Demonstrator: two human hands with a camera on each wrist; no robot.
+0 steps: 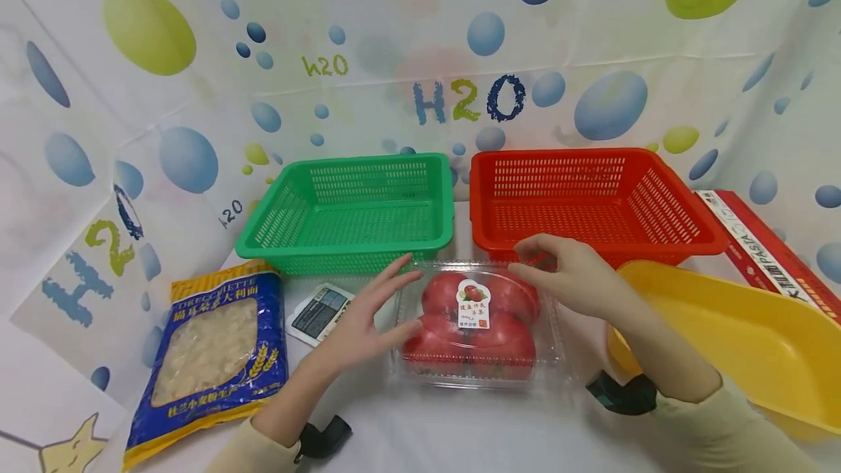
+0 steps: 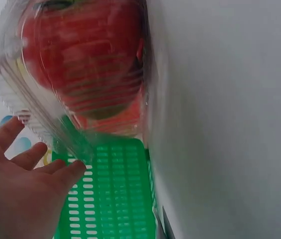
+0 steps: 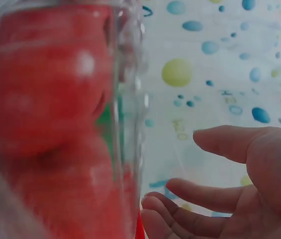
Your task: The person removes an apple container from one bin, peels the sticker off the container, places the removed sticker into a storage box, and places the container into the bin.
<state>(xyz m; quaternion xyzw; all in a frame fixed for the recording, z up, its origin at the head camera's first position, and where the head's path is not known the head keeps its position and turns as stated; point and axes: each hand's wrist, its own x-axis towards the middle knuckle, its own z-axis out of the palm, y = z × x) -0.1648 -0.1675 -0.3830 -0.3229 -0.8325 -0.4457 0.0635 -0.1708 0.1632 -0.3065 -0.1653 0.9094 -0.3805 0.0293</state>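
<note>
A clear plastic clamshell box (image 1: 550, 345) of large red tomatoes (image 1: 502, 345) lies in the middle of the white table, a white label (image 1: 473, 304) on its lid. At its left side is my left hand (image 1: 376, 325), thumb and fingers spread; in the left wrist view the fingertips (image 2: 78, 169) lie along the ribbed edge, and contact is hard to tell. Over the upper right corner hovers my right hand (image 1: 571, 274), fingers loosely bent. The right wrist view shows that hand (image 3: 249, 194) with thumb and fingers apart, nothing between them.
Behind the box stand a green basket (image 1: 361, 247) and a red basket (image 1: 591, 245). A yellow basin (image 1: 736, 334) and red-and-white pasta boxes (image 1: 769, 239) are at right. On the left lie a blue pasta bag (image 1: 210, 341) and a flat white item with a dark panel (image 1: 320, 312).
</note>
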